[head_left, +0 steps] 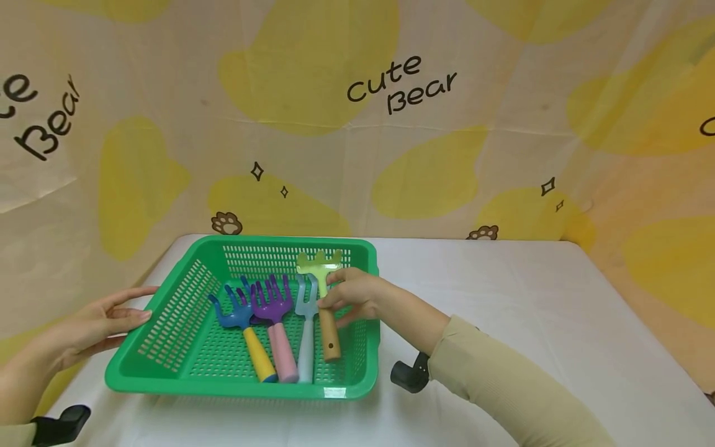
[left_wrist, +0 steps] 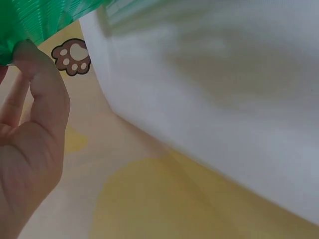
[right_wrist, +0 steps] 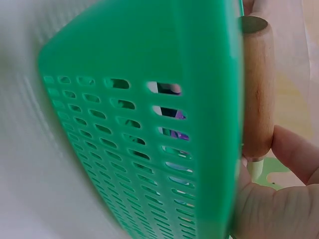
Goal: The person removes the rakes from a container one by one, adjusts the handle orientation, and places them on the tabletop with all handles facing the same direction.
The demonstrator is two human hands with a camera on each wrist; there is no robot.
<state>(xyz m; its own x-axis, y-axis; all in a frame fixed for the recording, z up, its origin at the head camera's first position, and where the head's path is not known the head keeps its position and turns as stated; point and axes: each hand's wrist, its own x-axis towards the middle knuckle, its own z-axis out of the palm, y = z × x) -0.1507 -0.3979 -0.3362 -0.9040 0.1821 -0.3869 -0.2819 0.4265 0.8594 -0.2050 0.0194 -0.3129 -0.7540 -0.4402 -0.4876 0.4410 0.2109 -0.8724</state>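
Observation:
A green plastic basket (head_left: 240, 386) with slotted walls takes up the left half of the table. My left hand (head_left: 106, 323) grips its left rim, the thumb and fingers at the edge; in the left wrist view the thumb (left_wrist: 47, 84) presses against the green plastic. Over the basket's right side, my right hand (head_left: 354, 295) holds a lime-green hand rake (head_left: 319, 266) by its wooden handle (right_wrist: 258, 89). Inside lie a blue hand rake (head_left: 237, 316) with a yellow handle, a purple hand fork (head_left: 274, 307) with a pink handle and a light blue hand fork (head_left: 306, 310).
The basket stands on a white-covered table (head_left: 491, 310), whose white surface stretches off to the right. A cloth backdrop (head_left: 346, 143) printed with yellow patches and lettering hangs behind it. Black wrist cameras (head_left: 410, 372) sit on both forearms.

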